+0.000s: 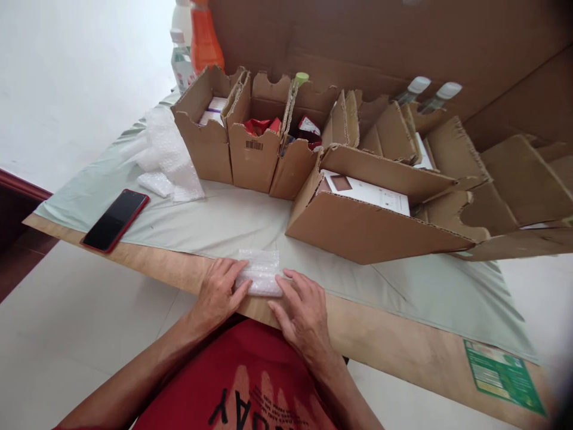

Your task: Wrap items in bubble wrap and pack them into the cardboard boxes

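Observation:
A small piece of bubble wrap [259, 280], folded over into a flat roll with a loose flap at its far side, lies at the table's near edge. What is inside it, if anything, I cannot make out. My left hand [221, 286] holds its left end, with the fingertips on top and the thumb along the near fold. At the right end my right hand [304, 304] grips it with bent fingers, its thumb low near the table edge. A heap of crumpled bubble wrap [165, 152] lies farther off to the left.
Several cardboard bins [253, 158] stand in a row behind, holding small packages. One long bin [380, 230] with a white box [367, 191] juts forward on the right. A phone [115, 220] lies left, a green leaflet [504, 376] right. Bottles [206, 42] stand at the back left.

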A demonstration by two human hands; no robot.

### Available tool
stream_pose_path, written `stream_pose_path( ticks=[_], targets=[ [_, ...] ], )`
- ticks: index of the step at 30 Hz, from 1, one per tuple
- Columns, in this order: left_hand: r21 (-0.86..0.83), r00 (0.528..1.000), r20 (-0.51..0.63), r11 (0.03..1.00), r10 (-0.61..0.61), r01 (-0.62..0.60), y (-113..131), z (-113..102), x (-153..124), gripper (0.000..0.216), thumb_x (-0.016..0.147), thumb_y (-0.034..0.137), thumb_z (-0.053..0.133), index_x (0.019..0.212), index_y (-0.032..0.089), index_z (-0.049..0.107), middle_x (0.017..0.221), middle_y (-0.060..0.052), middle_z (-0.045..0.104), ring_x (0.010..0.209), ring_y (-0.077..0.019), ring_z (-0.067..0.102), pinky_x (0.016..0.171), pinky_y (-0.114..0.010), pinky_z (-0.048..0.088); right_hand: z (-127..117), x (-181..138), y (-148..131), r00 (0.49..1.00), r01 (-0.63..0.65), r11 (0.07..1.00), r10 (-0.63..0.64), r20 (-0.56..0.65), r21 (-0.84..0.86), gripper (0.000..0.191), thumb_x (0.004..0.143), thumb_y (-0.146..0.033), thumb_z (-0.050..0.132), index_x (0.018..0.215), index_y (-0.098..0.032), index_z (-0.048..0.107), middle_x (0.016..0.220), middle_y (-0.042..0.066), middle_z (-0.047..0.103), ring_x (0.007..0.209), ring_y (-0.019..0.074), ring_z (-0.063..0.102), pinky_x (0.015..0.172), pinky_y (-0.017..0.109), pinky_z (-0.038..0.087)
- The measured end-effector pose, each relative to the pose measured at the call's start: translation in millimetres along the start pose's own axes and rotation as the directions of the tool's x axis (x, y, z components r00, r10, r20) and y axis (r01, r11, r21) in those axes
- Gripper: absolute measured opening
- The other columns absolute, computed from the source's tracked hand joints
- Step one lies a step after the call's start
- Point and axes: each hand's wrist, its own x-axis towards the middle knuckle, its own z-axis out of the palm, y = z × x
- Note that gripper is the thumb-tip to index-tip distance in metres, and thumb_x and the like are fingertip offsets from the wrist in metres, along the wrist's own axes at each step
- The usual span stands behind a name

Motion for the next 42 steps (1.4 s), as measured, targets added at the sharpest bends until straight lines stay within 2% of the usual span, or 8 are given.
stream_pose_path(
  ticks=[6, 9, 13, 18, 21, 25, 33, 42],
  targets=[
    [-0.242, 0.951, -0.081, 0.931, -0.298, 0.272, 4.1, -10.8, -2.5, 0.032, 0.093, 0.037, 0.061, 0.115, 0.015, 0.069, 0.103, -0.012, 0.070, 0.098, -0.0265, 0.066, 0.089, -0.043, 0.054, 21.0, 17.7, 6.6, 0.997, 0.067, 0.997, -0.066, 0.027, -0.045, 0.025, 0.097, -0.017, 0.058, 0.121, -0.019, 0.066, 0.123, 0.010, 0.072, 0.117, 0.0287, 0.061, 0.098, 0.046, 0.043],
    [-0.562, 0.811, 0.176, 0.620, -0.557, 0.548, 14.1, -21.6, -17.9, 0.041, 0.087, 0.043, 0.067, 0.117, 0.016, 0.068, 0.105, -0.011, 0.073, 0.099, -0.0264, 0.069, 0.083, -0.039, 0.057, 15.6, 25.0, 5.2, 1.000, 0.024, 0.997, -0.024, -0.002, 0.067, 0.024, 0.100, -0.018, 0.054, 0.121, -0.020, 0.065, 0.112, 0.008, 0.076, 0.108, 0.0251, 0.064, 0.098, 0.043, 0.043],
    [-0.753, 0.683, 0.467, 0.153, -0.561, 0.640, 25.6, -19.4, -22.8, 0.074, 0.072, 0.041, 0.081, 0.137, 0.015, 0.057, 0.123, -0.013, 0.072, 0.116, -0.0289, 0.066, 0.098, -0.040, 0.054, -5.9, 24.1, -7.3, 0.991, -0.040, 0.952, -0.001, 0.133, 0.304, 0.025, 0.101, -0.021, 0.051, 0.121, -0.024, 0.067, 0.107, 0.004, 0.077, 0.100, 0.0220, 0.066, 0.095, 0.041, 0.046],
    [-0.787, 0.676, 0.529, 0.001, -0.514, 0.616, 33.5, -6.0, -14.4, 0.072, 0.068, 0.034, 0.087, 0.134, 0.018, 0.062, 0.101, -0.005, 0.074, 0.089, -0.0170, 0.067, 0.082, -0.027, 0.054, -20.4, 4.1, -5.5, 0.932, -0.349, 0.780, 0.233, 0.278, 0.519, 0.025, 0.097, -0.033, 0.059, 0.119, -0.027, 0.069, 0.122, 0.007, 0.072, 0.114, 0.0245, 0.065, 0.101, 0.043, 0.049],
    [-0.807, 0.713, 0.518, 0.006, -0.472, 0.590, 38.0, 1.2, -11.2, 0.064, 0.068, 0.035, 0.090, 0.126, 0.020, 0.069, 0.095, -0.002, 0.072, 0.082, -0.0138, 0.064, 0.075, -0.022, 0.052, -22.6, -9.3, 4.3, 0.858, -0.508, 0.504, 0.366, 0.360, 0.698, 0.051, 0.090, -0.051, 0.066, 0.133, -0.024, 0.062, 0.133, 0.013, 0.066, 0.118, 0.0277, 0.066, 0.097, 0.041, 0.055],
    [-0.807, 0.769, 0.547, 0.038, -0.330, 0.590, 48.1, 11.4, -2.2, 0.060, 0.075, 0.039, 0.087, 0.130, 0.026, 0.067, 0.100, -0.003, 0.072, 0.088, -0.0154, 0.066, 0.079, -0.023, 0.053, -48.5, -12.2, 14.5, 0.802, -0.588, 0.317, 0.353, 0.482, 0.744, 0.044, 0.091, -0.058, 0.063, 0.115, -0.022, 0.070, 0.101, 0.008, 0.075, 0.089, 0.0227, 0.073, 0.077, 0.033, 0.060],
    [-0.915, 0.937, 0.349, 0.204, -0.027, 0.347, 37.5, 34.0, 19.7, 0.067, 0.088, 0.049, 0.074, 0.148, 0.030, 0.051, 0.132, -0.014, 0.067, 0.118, -0.0309, 0.066, 0.103, -0.045, 0.053, -218.4, 46.8, 69.9, 0.812, -0.513, 0.849, 0.529, -0.246, 0.129, 0.034, 0.090, -0.052, 0.067, 0.115, -0.031, 0.073, 0.100, 0.005, 0.076, 0.080, 0.0198, 0.070, 0.068, 0.030, 0.056],
    [-0.783, 0.813, 0.569, 0.222, -0.122, 0.582, 26.6, 45.9, 8.8, 0.054, 0.087, 0.056, 0.071, 0.129, 0.022, 0.067, 0.119, -0.014, 0.073, 0.110, -0.0301, 0.069, 0.102, -0.046, 0.053, -239.6, 149.7, 110.0, 0.734, -0.390, 0.468, 0.678, 0.039, -0.793, 0.028, 0.088, -0.026, 0.054, 0.105, -0.022, 0.076, 0.072, 0.008, 0.071, 0.069, 0.0249, 0.069, 0.062, 0.033, 0.040]
  ],
)
